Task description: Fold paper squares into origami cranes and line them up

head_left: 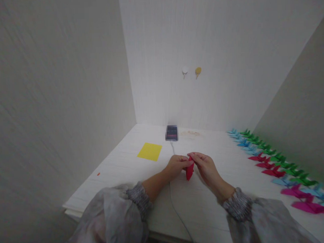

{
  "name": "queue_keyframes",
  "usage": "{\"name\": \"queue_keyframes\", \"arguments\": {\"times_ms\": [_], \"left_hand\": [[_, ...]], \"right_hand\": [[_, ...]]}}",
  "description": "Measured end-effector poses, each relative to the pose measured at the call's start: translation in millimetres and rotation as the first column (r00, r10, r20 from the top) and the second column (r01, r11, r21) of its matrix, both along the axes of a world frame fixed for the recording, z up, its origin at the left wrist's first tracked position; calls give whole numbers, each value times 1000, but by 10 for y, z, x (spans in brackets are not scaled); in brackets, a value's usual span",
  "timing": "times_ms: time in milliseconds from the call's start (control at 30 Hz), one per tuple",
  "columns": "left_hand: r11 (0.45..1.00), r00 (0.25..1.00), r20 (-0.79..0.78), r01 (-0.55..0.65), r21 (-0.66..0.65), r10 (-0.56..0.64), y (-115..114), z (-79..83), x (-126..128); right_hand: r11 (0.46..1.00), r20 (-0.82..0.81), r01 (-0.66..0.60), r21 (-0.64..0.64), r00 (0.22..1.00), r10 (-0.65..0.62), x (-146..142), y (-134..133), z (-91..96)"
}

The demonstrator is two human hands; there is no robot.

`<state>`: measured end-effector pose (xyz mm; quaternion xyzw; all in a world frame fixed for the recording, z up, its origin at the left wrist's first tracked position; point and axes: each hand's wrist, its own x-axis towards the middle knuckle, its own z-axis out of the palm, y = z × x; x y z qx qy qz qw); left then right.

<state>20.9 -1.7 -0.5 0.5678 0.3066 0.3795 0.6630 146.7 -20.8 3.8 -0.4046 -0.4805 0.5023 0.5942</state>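
Left hand (176, 165) and right hand (207, 166) pinch slender folded red paper (190, 171). Lengthwise, it points toward the near edge of the white surface (123, 169).

Red paper (190, 172), partly finger-hidden

Open right of centre, crowded at far right

Lies open across the white table (219, 146) between right hand (206, 165) and the close-set rows of folded paper birds (274, 171), as far as the back wall (162, 64). Blocked by those rows alongside the right wall (305, 86), and toward the near side by the right sleeve (271, 220). Passable also from the left forearm (155, 183) across to the left wall (69, 86), past a flat yellow sheet (149, 151) and a tiny red scrap (98, 173). Stopped between left hand (177, 165) and right hand by red folded paper (190, 171), pinched by both. Crossed low by a thin cable (181, 220), from the blurred dark device (171, 133) near the back, beneath left hand, to the near side.
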Motion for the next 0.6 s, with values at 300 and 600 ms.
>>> {"name": "queue_keyframes", "arguments": {"times_ms": [300, 600], "left_hand": [[966, 969, 64, -245, 86, 240, 30, 49, -39], [951, 953, 107, -293, 93, 283, 83, -21, -15]], "right_hand": [[1000, 39, -14, -7, 999, 14, 11, -19, 22], [1000, 37, 24, -1, 999, -24, 45, 22, -6]]}}
